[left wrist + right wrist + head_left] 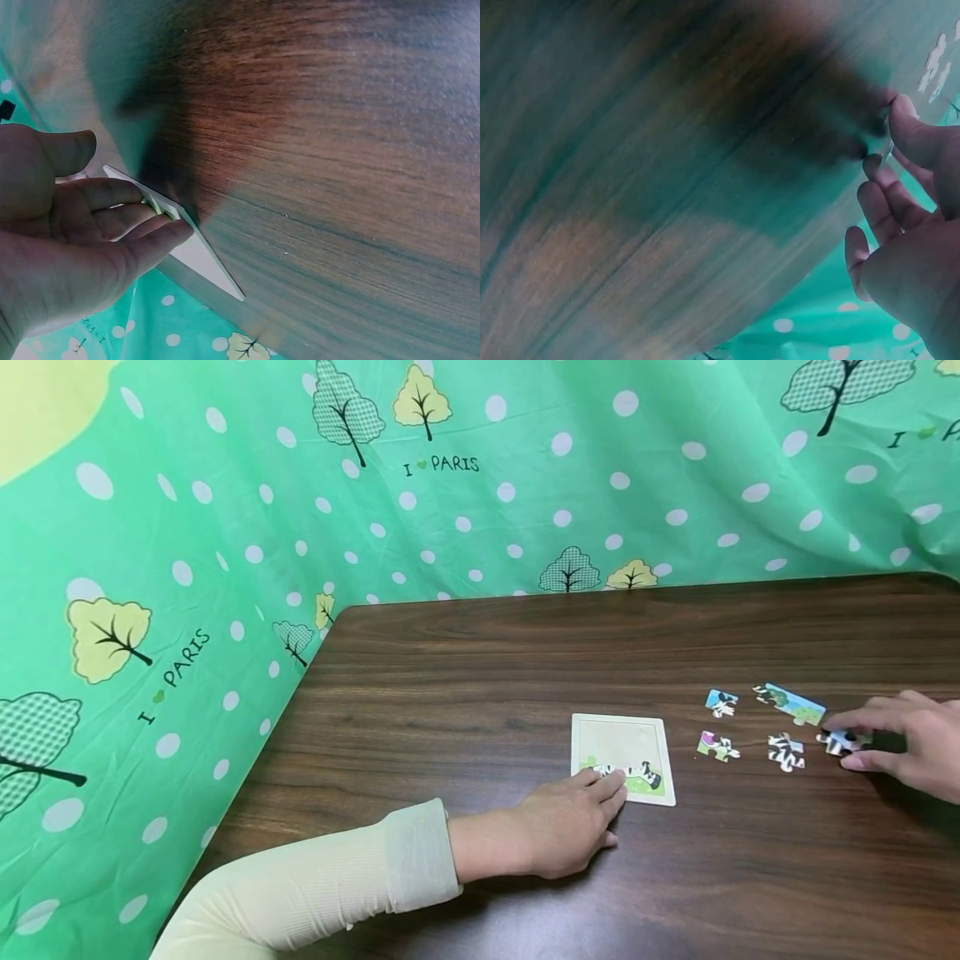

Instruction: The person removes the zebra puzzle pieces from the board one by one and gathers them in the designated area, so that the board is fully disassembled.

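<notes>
A square jigsaw tray (617, 739) lies on the table, its bottom part filled with a zebra-and-grass picture. My left hand (566, 828) rests its extended fingers on the tray's lower left edge; the left wrist view shows these fingers (154, 241) lying over the tray's rim (214, 271). Far to the right, my right hand (918, 742) pinches a black-and-white striped puzzle piece (838, 742) between thumb and forefinger, low over the table. The right wrist view has the thumb (906, 112) beside the fingers, with the piece mostly hidden.
Between tray and right hand lie loose pieces: a blue one (722, 702), a pink-and-green one (717, 746), a striped one (786, 752) and a long blue-and-green one (791, 704). A green patterned curtain (480, 543) borders the dark wooden table (450, 693).
</notes>
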